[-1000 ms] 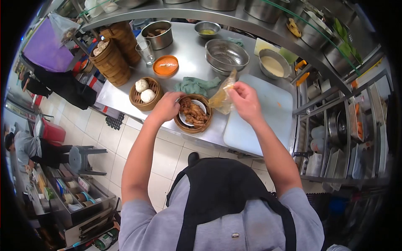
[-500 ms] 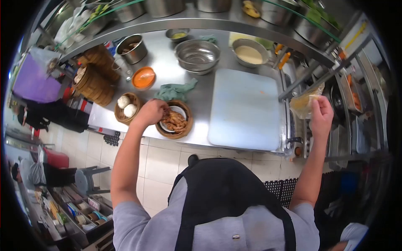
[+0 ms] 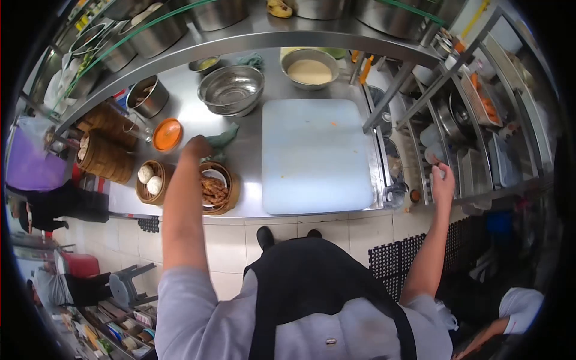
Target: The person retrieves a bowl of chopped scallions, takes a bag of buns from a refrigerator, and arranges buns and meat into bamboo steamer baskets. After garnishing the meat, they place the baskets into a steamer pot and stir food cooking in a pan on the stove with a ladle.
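My left hand (image 3: 197, 147) is closed at the left end of a crumpled green cloth (image 3: 222, 139), fingertips mostly hidden. Just below it, partly behind my forearm, sits a round bamboo steamer (image 3: 231, 201) holding a white dish of brown, sauced chicken feet (image 3: 213, 191). To the left is a smaller steamer (image 3: 157, 195) with white buns (image 3: 154, 185). A bowl of orange sauce (image 3: 167, 134) stands above my left hand. Far right, my right hand (image 3: 443, 180) is raised beside the rack with its fingers pinched; what they hold, if anything, I cannot make out.
A large white cutting board (image 3: 317, 157) lies mid-counter. Behind it are metal bowls (image 3: 231, 90) and a bowl of pale batter (image 3: 309, 71). Stacked steamers (image 3: 108, 157) stand left. An overhead shelf (image 3: 252, 37) and a metal rack (image 3: 480, 120) bound the space. Other people are nearby.
My left hand has moved from the chicken feet up to the green cloth. The yellowish translucent bag by my right hand no longer shows. The view has shifted right.
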`<state>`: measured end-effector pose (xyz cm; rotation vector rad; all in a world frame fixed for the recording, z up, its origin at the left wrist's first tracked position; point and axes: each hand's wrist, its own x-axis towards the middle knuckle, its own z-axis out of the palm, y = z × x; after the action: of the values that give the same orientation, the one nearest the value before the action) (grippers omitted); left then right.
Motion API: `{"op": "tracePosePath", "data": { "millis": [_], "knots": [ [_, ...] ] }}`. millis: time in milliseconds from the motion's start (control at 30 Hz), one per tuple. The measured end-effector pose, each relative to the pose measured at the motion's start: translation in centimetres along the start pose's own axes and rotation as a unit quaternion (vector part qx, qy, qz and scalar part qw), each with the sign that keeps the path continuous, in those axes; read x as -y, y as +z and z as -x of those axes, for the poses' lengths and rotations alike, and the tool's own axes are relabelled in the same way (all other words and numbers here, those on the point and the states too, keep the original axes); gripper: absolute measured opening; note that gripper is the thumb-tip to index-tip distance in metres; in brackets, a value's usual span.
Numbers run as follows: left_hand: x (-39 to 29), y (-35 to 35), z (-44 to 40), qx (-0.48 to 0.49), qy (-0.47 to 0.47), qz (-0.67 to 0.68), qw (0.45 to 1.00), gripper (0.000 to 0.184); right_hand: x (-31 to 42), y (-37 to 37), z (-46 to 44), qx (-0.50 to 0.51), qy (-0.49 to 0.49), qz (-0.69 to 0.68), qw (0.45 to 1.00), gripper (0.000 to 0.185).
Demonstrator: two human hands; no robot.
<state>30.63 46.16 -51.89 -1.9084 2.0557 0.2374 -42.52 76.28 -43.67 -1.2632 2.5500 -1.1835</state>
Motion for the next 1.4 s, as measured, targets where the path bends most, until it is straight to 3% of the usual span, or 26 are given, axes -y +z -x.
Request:
{"op": "tracePosePath", "data": {
  "millis": [33,100,167,200,233,333,467,500,567,600,700,733,800,933,1000,1067,1133,1200,1267,1333,1400],
  "knots": [
    [1.4,1.6,-1.6,0.009,0.019,-0.048,0.999,0.033,2.2,-0.7,1.1,-0.005,-0.01,0.003,1.0,0.037],
    [-2.2,-0.5,0.3,-0.042,-0.006,0.004,0.999,0.025,5.7,-1.5,2.5,-0.015,-0.035,-0.044,0.998,0.031],
    [-5.0,-4.0,3.4,-0.061,0.041,0.055,0.996,0.024,8.3,0.4,3.8,0.001,-0.058,-0.108,0.992,0.028],
    [-6.0,-3.9,4.1,-0.138,-0.013,0.176,0.975,0.025,10.2,1.7,4.9,0.051,-0.05,-0.209,0.975,0.025],
    [-7.1,-5.6,6.5,-0.157,-0.003,0.216,0.964,0.028,12.4,3.2,5.9,0.099,-0.037,-0.306,0.946,0.023],
    [-8.7,-5.6,9.8,-0.259,0.029,0.292,0.92,0.037,19.9,9.7,9.6,0.307,-0.109,-0.242,0.914,0.025],
    [-7.4,-4.7,8.6,-0.198,0.013,0.357,0.913,0.038,28.6,21.0,14.6,0.488,-0.181,-0.174,0.836,0.028],
    [-6.7,-5.8,9.4,-0.192,0.032,0.359,0.913,0.036,29.8,23.2,16.3,0.491,-0.188,-0.172,0.833,0.028],
    [-4.0,-6.7,9.8,-0.203,0.067,0.379,0.9,0.039,32.0,27.4,19.0,0.538,-0.073,-0.204,0.815,0.034],
    [-2.0,-7.3,10.5,-0.206,0.067,0.379,0.9,0.039,32.8,28.9,19.8,0.537,-0.077,-0.204,0.815,0.034],
    [4.2,-8.1,13.6,-0.214,0.099,0.364,0.901,0.038,32.9,31.6,22.3,0.571,0.042,-0.243,0.783,0.037],
    [6.6,-7.8,14.5,-0.2,0.094,0.365,0.905,0.038,31.7,32.0,23.2,0.56,0.053,-0.241,0.791,0.037],
    [11.0,-7.4,15.7,-0.197,0.084,0.355,0.91,0.038,31.3,33.0,23.3,0.508,-0.034,-0.217,0.833,0.038],
    [15.4,-14.1,19.7,-0.207,0.123,0.391,0.888,0.032,36.3,31.0,25.6,0.524,0.147,-0.269,0.794,0.041],
    [15.4,-19.4,21.6,-0.249,0.162,0.396,0.869,0.025,37.0,31.8,26.9,0.519,0.162,-0.298,0.785,0.041],
    [14.8,-24.4,22.6,-0.372,0.232,0.381,0.814,0.022,37.6,31.5,27.0,0.511,0.172,-0.328,0.776,0.04],
    [13.8,-29.4,22.4,-0.525,0.285,0.3,0.744,0.023,39.4,29.7,26.7,0.496,0.048,-0.204,0.842,0.036],
    [11.9,-36.0,21.5,-0.649,0.358,0.204,0.64,0.028,41.5,27.1,25.6,0.447,0.005,-0.235,0.863,0.031],
    [10.5,-40.5,20.1,-0.674,0.349,0.147,0.634,0.028,42.9,24.8,23.5,0.405,-0.093,-0.21,0.885,0.031],
    [9.8,-42.3,17.4,-0.614,0.301,0.05,0.728,0.027,45.8,21.1,21.7,0.362,-0.111,-0.265,0.887,0.032],
    [9.5,-42.3,16.9,-0.619,0.307,0.035,0.722,0.024,47.9,18.3,20.2,0.32,-0.133,-0.321,0.881,0.033]
  ]
}}
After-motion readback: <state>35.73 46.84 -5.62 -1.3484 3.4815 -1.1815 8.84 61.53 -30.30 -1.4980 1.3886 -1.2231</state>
